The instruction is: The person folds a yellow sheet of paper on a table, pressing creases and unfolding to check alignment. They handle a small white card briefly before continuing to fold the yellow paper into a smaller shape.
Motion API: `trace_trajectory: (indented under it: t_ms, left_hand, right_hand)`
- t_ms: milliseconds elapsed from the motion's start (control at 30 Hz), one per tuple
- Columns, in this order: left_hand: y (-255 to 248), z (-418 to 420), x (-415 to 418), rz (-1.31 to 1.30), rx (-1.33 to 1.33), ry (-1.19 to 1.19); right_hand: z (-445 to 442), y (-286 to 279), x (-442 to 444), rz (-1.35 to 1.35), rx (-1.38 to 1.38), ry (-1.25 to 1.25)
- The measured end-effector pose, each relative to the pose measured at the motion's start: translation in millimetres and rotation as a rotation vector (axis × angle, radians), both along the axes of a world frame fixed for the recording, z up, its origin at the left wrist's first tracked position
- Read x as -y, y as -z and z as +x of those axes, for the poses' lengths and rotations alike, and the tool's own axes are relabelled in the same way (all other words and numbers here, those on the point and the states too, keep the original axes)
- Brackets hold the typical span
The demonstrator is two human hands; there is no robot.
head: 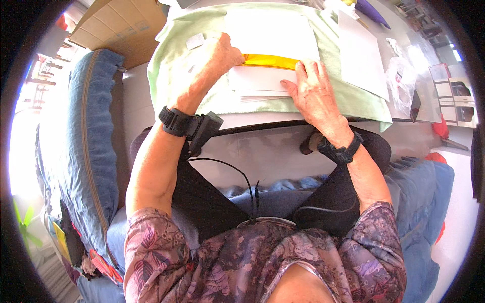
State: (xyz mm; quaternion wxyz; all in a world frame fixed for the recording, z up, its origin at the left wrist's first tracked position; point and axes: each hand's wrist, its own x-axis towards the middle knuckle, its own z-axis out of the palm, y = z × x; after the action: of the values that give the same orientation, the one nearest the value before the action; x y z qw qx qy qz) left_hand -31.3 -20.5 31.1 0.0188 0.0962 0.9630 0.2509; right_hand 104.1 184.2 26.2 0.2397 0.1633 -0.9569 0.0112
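A shiny golden-yellow strip [269, 61], ribbon or foil, lies crosswise over white paper sheets on the table. At its left end my left hand [226, 51] has its fingers curled in, with the strip's end at the thumb and fingertips. My right hand [313, 85] rests palm down, fingertips on the strip's right end and thumb apart on the lower white paper [257, 81]. Beyond the strip a larger white sheet [271, 32] reaches toward the far side. Several paper edges show beneath the lower sheet.
A pale green cloth [363, 108] covers the table under the papers. Another white sheet [362, 57] lies at the right, near a clear plastic bag [401, 81]. A small paper scrap [195, 41] is at the left. A cardboard box [117, 30] stands beyond the blue sofa arm [89, 132].
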Motion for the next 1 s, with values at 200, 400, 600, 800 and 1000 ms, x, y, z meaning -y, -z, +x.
trace_trajectory:
  t_ms: [200, 400, 600, 800, 1000]
  left_hand:
    - [57, -36, 27, 0.276, -0.064, 0.156]
    - [-2, 2, 7, 0.008, -0.052, 0.033]
    - [-20, 24, 19, 0.008, -0.179, 0.106]
    - [-28, 33, 21, 0.017, -0.231, 0.133]
    - [-2, 19, 23, 0.052, -0.237, 0.154]
  right_hand:
    - [-5, 8, 10, -0.088, 0.050, 0.035]
    - [-5, 9, 22, -0.124, -0.030, -0.045]
    - [-5, 14, 28, -0.142, 0.052, -0.025]
    - [-9, 16, 24, -0.129, 0.040, -0.038]
    - [-8, 14, 23, -0.133, 0.070, -0.029]
